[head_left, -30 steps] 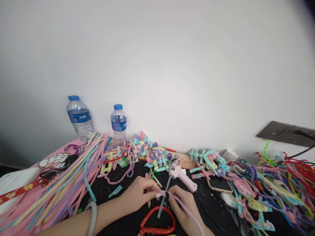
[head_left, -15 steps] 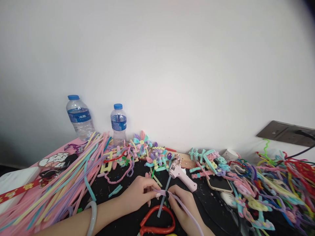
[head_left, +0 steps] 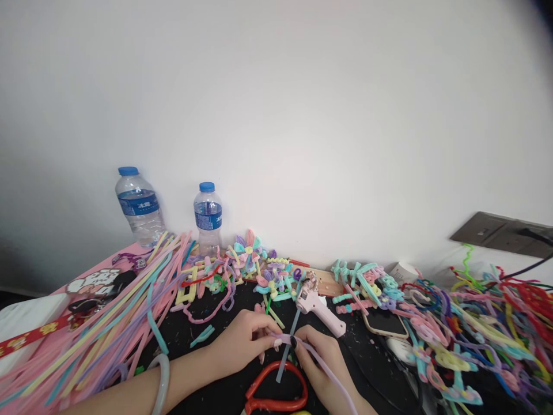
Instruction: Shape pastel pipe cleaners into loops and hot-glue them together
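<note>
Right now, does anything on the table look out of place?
The pink glue gun lies on its side just beyond the lilac pipe cleaner pinched by the left hand and right hand, and a phone sits partly buried under the pipe-cleaner heap.

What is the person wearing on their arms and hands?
No sleeves show: both forearms are bare. The left hand has a smooth, whitish-green bangle round its wrist and a long pale nail. The right hand has a dark nail, almost black. I can see no gloves, watch or rings.
</note>
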`<action>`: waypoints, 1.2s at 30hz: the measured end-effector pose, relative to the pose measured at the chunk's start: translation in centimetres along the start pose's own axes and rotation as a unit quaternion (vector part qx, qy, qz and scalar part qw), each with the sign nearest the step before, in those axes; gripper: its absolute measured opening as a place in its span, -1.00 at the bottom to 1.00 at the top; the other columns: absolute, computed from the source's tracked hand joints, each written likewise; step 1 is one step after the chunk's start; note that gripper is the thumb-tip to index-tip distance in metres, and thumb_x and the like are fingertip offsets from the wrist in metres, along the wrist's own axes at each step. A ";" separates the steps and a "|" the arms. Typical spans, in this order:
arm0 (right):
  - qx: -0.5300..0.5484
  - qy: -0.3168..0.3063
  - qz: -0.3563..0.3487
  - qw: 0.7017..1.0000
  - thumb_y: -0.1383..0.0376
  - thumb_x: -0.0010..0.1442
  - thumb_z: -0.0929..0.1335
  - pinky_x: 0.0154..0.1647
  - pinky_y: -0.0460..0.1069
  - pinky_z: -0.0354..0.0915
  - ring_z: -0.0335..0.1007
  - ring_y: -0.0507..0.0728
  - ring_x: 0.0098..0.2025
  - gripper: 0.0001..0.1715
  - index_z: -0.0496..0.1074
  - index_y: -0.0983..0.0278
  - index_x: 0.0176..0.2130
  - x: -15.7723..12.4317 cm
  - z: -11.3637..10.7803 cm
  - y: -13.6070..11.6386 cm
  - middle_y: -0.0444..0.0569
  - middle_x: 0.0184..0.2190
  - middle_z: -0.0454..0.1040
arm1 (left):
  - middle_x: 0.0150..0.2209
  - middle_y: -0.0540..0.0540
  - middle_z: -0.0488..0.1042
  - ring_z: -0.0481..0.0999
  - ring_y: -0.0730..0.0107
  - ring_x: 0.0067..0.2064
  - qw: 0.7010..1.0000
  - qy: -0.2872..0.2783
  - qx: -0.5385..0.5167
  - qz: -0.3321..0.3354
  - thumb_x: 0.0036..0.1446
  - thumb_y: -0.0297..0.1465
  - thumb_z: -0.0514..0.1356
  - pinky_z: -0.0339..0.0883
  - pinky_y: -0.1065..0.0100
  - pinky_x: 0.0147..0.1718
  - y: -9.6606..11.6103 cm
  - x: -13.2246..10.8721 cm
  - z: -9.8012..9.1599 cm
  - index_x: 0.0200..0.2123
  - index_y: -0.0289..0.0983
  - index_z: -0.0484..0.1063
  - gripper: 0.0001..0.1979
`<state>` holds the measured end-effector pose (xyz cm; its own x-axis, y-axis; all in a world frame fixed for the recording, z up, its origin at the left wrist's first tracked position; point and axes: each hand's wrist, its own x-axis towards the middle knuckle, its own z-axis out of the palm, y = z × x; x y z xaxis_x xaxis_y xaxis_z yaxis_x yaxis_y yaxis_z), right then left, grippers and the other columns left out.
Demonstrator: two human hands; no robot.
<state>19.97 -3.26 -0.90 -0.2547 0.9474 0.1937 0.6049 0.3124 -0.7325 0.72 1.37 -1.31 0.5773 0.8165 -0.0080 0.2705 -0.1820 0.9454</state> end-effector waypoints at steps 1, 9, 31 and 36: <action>0.001 -0.001 0.000 1.000 0.28 0.25 0.21 -0.53 -0.12 0.09 0.21 0.02 -0.55 -0.73 0.31 0.28 -0.46 0.0 0.0 0.0 -0.17 -0.59 0.29 | -0.56 -0.02 0.46 0.41 0.46 -0.59 1.000 0.000 0.001 0.001 0.10 -0.26 0.17 0.24 0.50 -0.57 0.0 0.0 0.0 -0.35 -0.35 0.53 -0.74; -0.002 0.004 0.002 1.000 0.31 0.24 0.21 -0.52 -0.12 0.10 0.22 0.02 -0.54 -0.74 0.31 0.28 -0.47 0.1 0.1 0.0 -0.16 -0.59 0.30 | -0.55 -0.02 0.44 0.41 0.47 -0.58 1.000 -0.003 0.001 0.010 0.11 -0.30 0.17 0.24 0.51 -0.57 -0.1 0.0 0.0 -0.34 -0.36 0.53 -0.77; 0.006 0.001 0.013 1.000 0.33 0.22 0.22 -0.53 -0.13 0.09 0.21 0.02 -0.55 -0.75 0.31 0.28 -0.49 0.0 0.2 -0.1 -0.16 -0.59 0.30 | -0.56 -0.02 0.44 0.41 0.48 -0.60 1.000 -0.003 -0.003 0.009 0.11 -0.31 0.17 0.24 0.51 -0.58 -0.1 0.1 0.0 -0.35 -0.36 0.53 -0.77; 0.001 -0.001 0.018 1.000 0.34 0.22 0.22 -0.53 -0.13 0.08 0.21 0.02 -0.55 -0.74 0.30 0.28 -0.49 0.0 0.2 -0.1 -0.17 -0.59 0.29 | -0.56 -0.01 0.44 0.41 0.47 -0.59 1.000 -0.004 0.000 0.012 0.11 -0.31 0.17 0.23 0.51 -0.57 -0.1 0.0 0.0 -0.35 -0.36 0.53 -0.77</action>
<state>19.75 -3.34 -0.92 -0.2343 0.9578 0.1668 0.6114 0.2785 -0.7407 0.68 1.44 -1.39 0.5890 0.8080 0.0113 0.2578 -0.2012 0.9450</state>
